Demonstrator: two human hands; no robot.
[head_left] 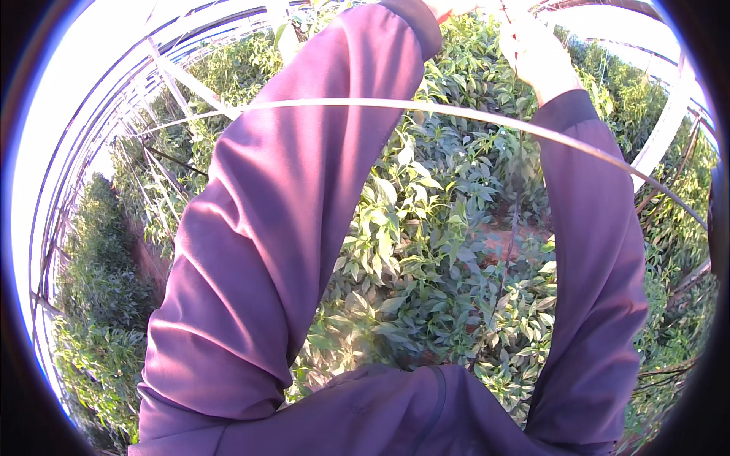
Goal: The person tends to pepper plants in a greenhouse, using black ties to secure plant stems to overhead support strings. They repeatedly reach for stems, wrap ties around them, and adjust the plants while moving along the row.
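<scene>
Both my arms, in purple sleeves with dark cuffs, reach up and forward above leafy green plants (411, 190). My left hand (450, 7) is mostly cut off by the top edge, so its fingers are hidden. My right hand (538, 52) is washed out by bright light, with its fingers bent and drawn together near the top edge. What it holds, if anything, is too bright to make out. A thin dark string (511, 243) hangs below the right hand, down among the leaves.
A pale, thin curved rod or cord (456, 112) crosses the view in front of both forearms. Frame bars (179, 76) stand at the left, and a pale post (663, 125) at the right. Dense plant rows (99, 281) line both sides; reddish soil (506, 242) shows between them.
</scene>
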